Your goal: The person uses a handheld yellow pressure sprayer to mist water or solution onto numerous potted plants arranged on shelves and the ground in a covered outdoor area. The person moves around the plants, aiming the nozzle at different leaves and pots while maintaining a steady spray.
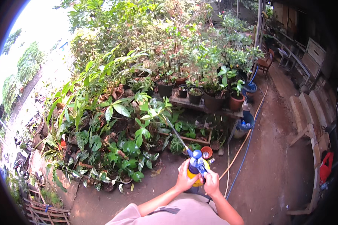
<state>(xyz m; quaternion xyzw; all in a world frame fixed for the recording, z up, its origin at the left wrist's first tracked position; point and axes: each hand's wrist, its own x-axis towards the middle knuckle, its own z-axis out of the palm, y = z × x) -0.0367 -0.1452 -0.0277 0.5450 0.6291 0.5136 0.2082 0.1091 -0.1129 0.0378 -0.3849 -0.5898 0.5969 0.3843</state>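
Note:
A yellow pump sprayer with a blue head is held upright in front of my body. Around the left side of its bottle wraps my left hand. My right hand grips the blue handle at the sprayer's right side. From the nozzle a stream of water shoots forward and slightly left toward the leafy potted plants. Just beyond the sprayer, a small terracotta-coloured pot sits on the ground.
A wooden bench bears several potted plants. Blue buckets stand at its right end. An orange hose and a blue hose run along the dirt path. Timber planks, a wooden chair and a red item are at right.

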